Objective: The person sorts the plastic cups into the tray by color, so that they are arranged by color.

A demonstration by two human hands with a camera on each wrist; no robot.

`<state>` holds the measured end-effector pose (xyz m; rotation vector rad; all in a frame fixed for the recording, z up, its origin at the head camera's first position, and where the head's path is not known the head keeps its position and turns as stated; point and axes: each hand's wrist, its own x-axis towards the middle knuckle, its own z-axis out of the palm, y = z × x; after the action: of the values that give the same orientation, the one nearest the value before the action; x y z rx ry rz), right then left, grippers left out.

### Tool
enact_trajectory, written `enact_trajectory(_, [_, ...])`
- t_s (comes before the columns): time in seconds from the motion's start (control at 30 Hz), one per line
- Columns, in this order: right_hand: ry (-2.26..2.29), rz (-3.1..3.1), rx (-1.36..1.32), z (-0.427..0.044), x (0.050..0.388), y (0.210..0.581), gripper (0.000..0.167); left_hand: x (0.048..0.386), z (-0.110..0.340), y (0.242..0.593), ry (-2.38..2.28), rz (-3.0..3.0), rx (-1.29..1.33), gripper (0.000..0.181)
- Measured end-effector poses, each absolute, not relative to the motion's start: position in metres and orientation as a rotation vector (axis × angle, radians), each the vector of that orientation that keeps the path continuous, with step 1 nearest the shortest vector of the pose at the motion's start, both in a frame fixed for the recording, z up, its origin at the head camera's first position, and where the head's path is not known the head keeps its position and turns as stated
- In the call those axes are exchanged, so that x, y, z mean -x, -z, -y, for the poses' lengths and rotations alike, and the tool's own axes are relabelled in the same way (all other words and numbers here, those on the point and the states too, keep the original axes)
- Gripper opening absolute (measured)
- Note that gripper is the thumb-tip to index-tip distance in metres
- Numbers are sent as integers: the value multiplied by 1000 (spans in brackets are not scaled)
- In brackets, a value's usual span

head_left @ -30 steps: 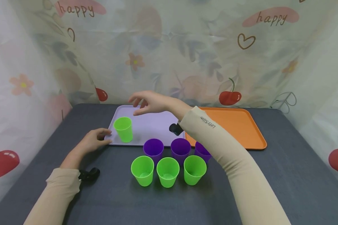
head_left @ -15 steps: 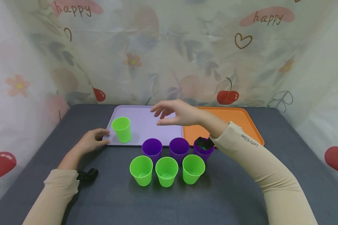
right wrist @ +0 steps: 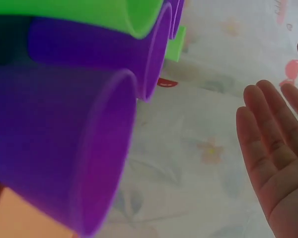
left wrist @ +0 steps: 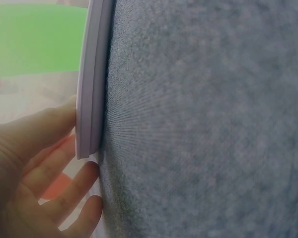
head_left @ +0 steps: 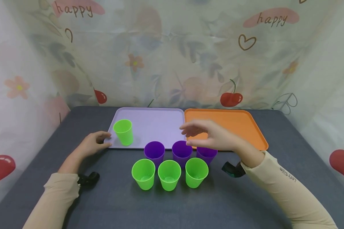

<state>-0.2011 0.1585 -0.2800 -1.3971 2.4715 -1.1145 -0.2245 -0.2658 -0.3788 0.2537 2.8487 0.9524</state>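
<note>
In the head view my left hand (head_left: 93,143) touches the front left corner of the lavender tray (head_left: 152,127) with thumb and fingertips. A green cup (head_left: 124,132) stands upright on that tray, just right of these fingers. The left wrist view shows the thumb (left wrist: 44,126) against the tray rim (left wrist: 93,84), lower fingertips near the cloth. My right hand (head_left: 213,135) hangs with extended fingers, holding nothing, above the purple cups and the orange tray's front edge. It partly hides the right purple cup (head_left: 207,154). In the right wrist view its fingers (right wrist: 275,124) are apart from the cups.
Two more purple cups, left (head_left: 154,152) and middle (head_left: 182,152), stand before the trays. Three green cups, left (head_left: 143,173), middle (head_left: 169,175) and right (head_left: 196,171), form the nearer row. The orange tray (head_left: 226,121) adjoins the lavender one. Patterned cloth (head_left: 166,57) hangs behind.
My right hand has moved right and lower, from above the lavender tray to above the purple cups. The left hand stays at the tray corner. The cups and trays have not moved.
</note>
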Motion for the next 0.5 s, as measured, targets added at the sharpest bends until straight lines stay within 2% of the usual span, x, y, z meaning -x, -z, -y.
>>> enact_trajectory(0.5, [1152,-2539,1424,-189,163,322,52,223,266,379,-967,-2848,-261,48])
